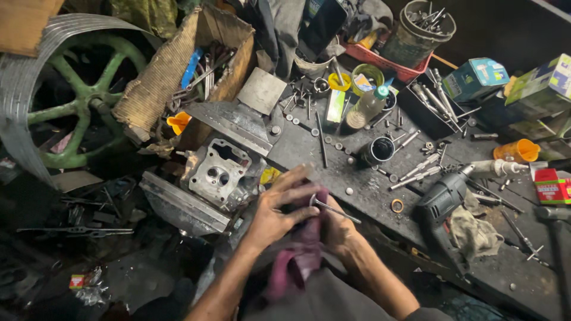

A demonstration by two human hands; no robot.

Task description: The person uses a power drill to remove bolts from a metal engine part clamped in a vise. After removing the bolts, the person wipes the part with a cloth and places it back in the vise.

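My left hand [278, 209] and my right hand [340, 230] meet low in the middle of the head view, over the near edge of a dark greasy workbench [369, 190]. Between them is a maroon cloth [300, 252] that hangs down toward my lap. An engine valve [332, 208], a thin steel stem with a round head, lies across the cloth; my left fingers press on its head end and my right hand grips it through the cloth. Just left of my hands sits a grey metal cylinder head [221, 172].
An electric drill [443, 202] and a dirty rag [476, 233] lie to the right. Bolts, valves and washers litter the bench around a black cup [378, 150] and a plastic bottle [364, 108]. A green-spoked flywheel [77, 101] and a cardboard box of tools [202, 65] stand left.
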